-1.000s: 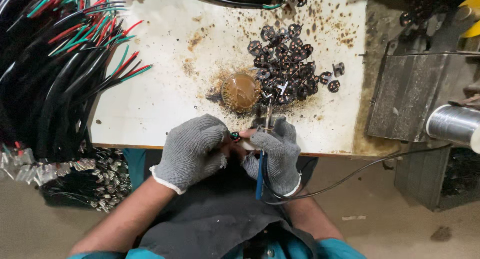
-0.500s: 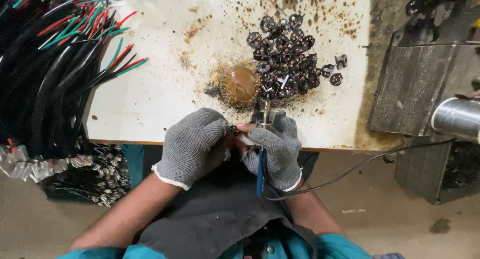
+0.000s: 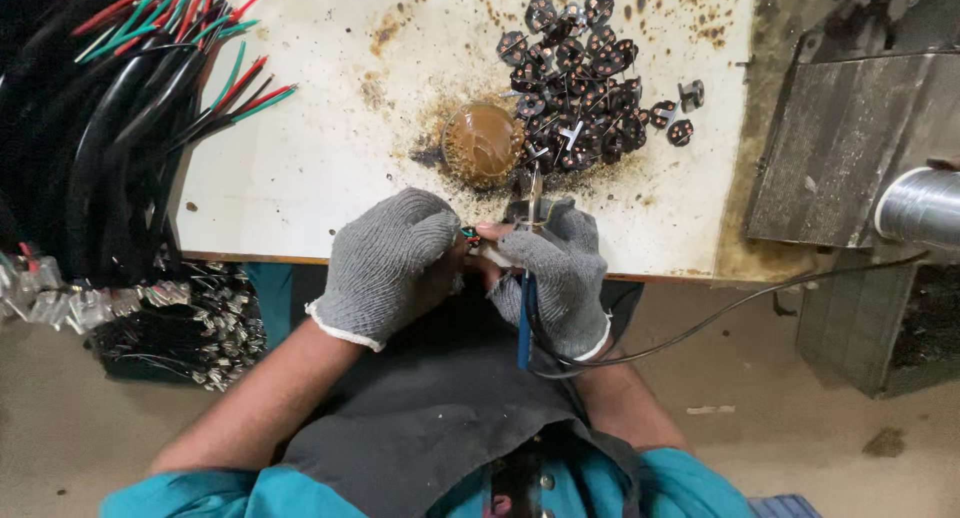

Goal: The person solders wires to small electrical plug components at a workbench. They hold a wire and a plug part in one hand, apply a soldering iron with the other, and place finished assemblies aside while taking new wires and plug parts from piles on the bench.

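Nothing much has moved: your left hand (image 3: 392,263) still pinches a small part (image 3: 468,236) steady while your right hand (image 3: 556,273) grips the soldering iron (image 3: 532,200) near the plug inserts (image 3: 580,98)

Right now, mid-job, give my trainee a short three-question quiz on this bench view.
1. True or false: both hands wear grey knit gloves.
2. Which hand grips the soldering iron? A left B right
3. What sits just left of the pile of dark plug inserts?

Key: 1 true: left hand, right hand. 2 B. 3 a round brown flux-stained pot on the white table.
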